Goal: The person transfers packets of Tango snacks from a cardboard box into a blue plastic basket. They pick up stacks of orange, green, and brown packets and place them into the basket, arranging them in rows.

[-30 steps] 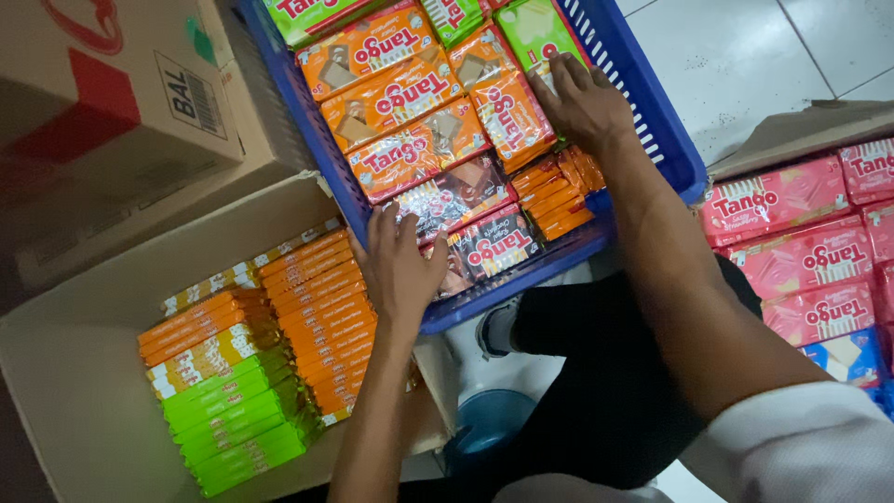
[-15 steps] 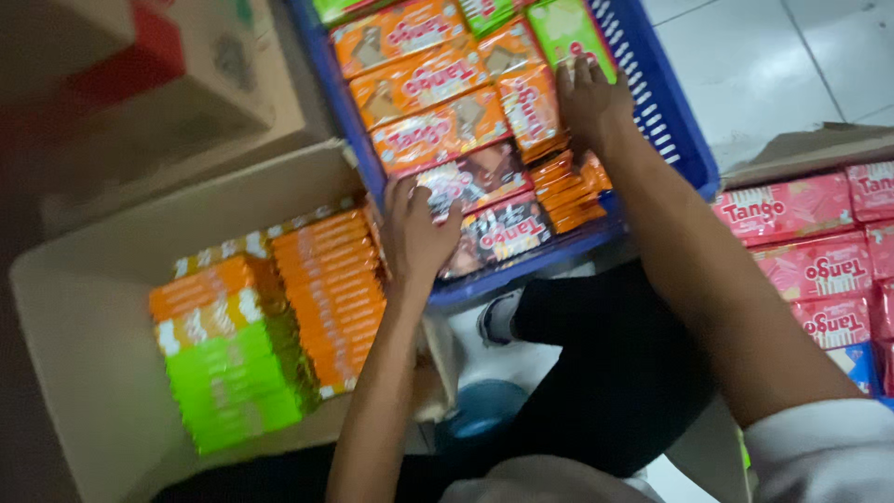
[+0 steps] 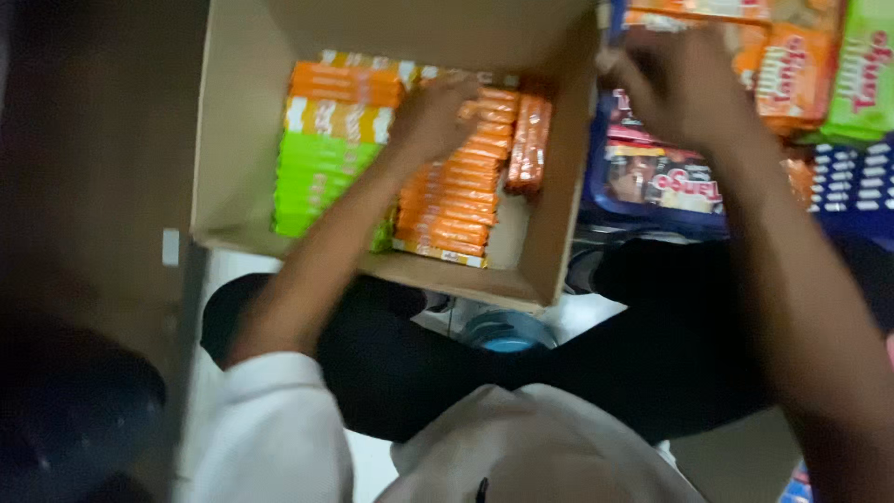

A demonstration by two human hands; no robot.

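So the left hand rests flat on the orange wafer packs in the cardboard box, packing step I'd guess. Right hand is over the blue basket; can't tell if it's gripping anything, too blurry.

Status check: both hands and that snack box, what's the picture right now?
Left hand on orange packs inside cardboard box. Right hand over blue basket, grip blurred. Nothing blocking.
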